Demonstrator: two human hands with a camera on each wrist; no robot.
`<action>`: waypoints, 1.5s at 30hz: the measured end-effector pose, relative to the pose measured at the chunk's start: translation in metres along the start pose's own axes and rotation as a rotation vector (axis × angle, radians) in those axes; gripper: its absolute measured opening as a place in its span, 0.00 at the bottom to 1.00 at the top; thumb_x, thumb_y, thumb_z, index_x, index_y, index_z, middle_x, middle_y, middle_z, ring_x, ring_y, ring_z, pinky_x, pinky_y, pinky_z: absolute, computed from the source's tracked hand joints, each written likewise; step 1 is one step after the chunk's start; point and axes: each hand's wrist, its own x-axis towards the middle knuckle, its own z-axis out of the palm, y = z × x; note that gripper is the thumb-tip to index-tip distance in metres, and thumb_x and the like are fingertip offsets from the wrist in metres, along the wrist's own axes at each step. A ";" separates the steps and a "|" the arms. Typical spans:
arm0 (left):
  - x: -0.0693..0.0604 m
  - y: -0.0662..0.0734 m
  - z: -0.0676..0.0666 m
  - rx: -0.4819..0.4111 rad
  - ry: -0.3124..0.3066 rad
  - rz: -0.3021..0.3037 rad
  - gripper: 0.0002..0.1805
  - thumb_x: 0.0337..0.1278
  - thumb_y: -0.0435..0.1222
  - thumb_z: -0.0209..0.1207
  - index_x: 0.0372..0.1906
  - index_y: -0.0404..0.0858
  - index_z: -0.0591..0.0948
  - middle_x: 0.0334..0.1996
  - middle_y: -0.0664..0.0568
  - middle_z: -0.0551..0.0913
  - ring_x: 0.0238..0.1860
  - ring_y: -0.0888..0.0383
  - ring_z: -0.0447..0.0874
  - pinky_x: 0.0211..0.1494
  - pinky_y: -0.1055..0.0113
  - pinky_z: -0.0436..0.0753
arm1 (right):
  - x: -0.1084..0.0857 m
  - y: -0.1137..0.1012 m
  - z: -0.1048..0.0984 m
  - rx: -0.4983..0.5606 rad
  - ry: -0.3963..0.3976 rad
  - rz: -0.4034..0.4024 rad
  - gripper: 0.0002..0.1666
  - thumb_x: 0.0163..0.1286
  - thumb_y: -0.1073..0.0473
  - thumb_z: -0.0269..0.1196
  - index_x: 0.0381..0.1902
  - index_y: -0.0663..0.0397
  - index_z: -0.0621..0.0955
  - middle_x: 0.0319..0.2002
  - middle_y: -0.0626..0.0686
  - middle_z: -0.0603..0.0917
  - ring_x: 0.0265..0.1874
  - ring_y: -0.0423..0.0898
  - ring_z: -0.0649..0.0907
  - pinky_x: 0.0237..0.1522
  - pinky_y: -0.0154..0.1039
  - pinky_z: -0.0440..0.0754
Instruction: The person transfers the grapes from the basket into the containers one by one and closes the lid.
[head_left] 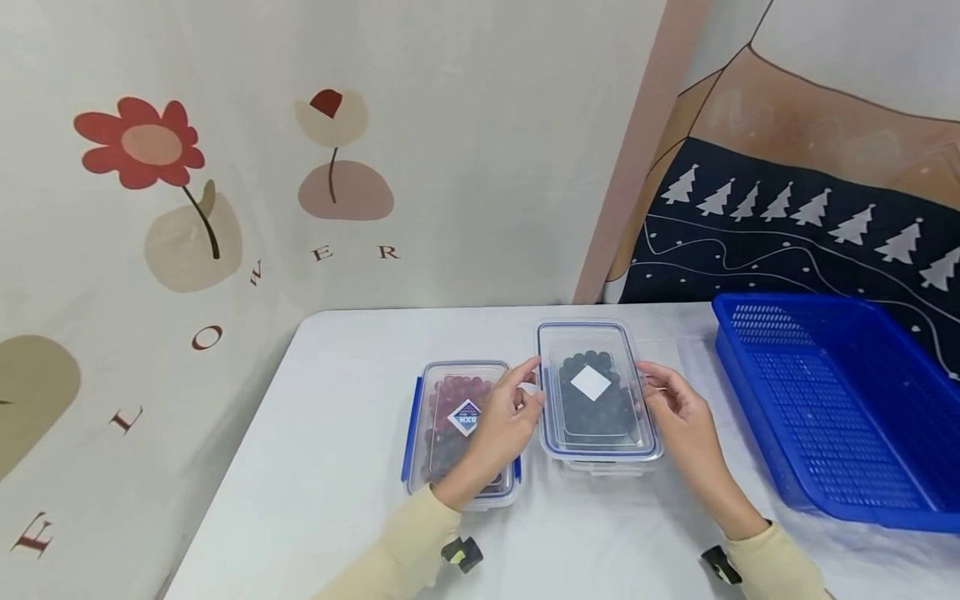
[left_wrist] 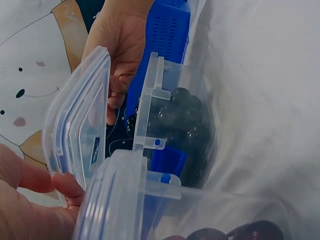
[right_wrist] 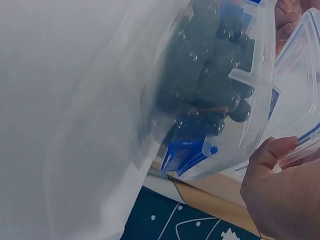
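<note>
My left hand (head_left: 497, 427) and right hand (head_left: 684, 421) pinch opposite edges of a clear lid (head_left: 590, 337) with a blue seal line and a diamond label. The lid is above a clear food container (left_wrist: 205, 95) of dark round grapes (left_wrist: 182, 117); the left wrist view shows a gap between the two. The container's blue latch (right_wrist: 185, 157) hangs down its side in the right wrist view. Left of it, partly behind my left hand and forearm, stands a lidded container (head_left: 427, 492) of red and dark grapes with blue side latches.
A large blue plastic basket (head_left: 757, 400) with slotted sides stands at the right of the white-covered table (head_left: 315, 433). Behind the table hangs a printed cloth (head_left: 465, 125) with flowers and letters. A dark tree-patterned cloth (head_left: 750, 242) is at the back right.
</note>
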 end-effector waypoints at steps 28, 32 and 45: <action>0.025 0.024 0.022 -0.201 0.291 0.122 0.07 0.67 0.25 0.70 0.47 0.32 0.91 0.29 0.48 0.81 0.29 0.59 0.76 0.34 0.73 0.75 | 0.019 -0.021 -0.019 0.157 0.349 -0.146 0.11 0.79 0.67 0.68 0.48 0.74 0.88 0.34 0.42 0.89 0.34 0.38 0.85 0.39 0.26 0.82; 0.022 0.023 0.021 -0.203 0.253 0.209 0.08 0.72 0.26 0.68 0.51 0.34 0.89 0.33 0.42 0.90 0.32 0.57 0.85 0.39 0.71 0.81 | 0.014 -0.019 -0.022 0.115 0.312 -0.242 0.09 0.79 0.69 0.67 0.48 0.74 0.87 0.36 0.44 0.91 0.37 0.38 0.87 0.41 0.26 0.83; 0.013 0.016 0.018 -0.058 0.120 0.103 0.14 0.83 0.37 0.59 0.62 0.37 0.86 0.53 0.49 0.90 0.48 0.49 0.91 0.54 0.61 0.89 | 0.001 0.003 -0.031 0.010 0.167 -0.234 0.23 0.74 0.78 0.65 0.65 0.67 0.86 0.60 0.51 0.89 0.49 0.32 0.86 0.49 0.22 0.81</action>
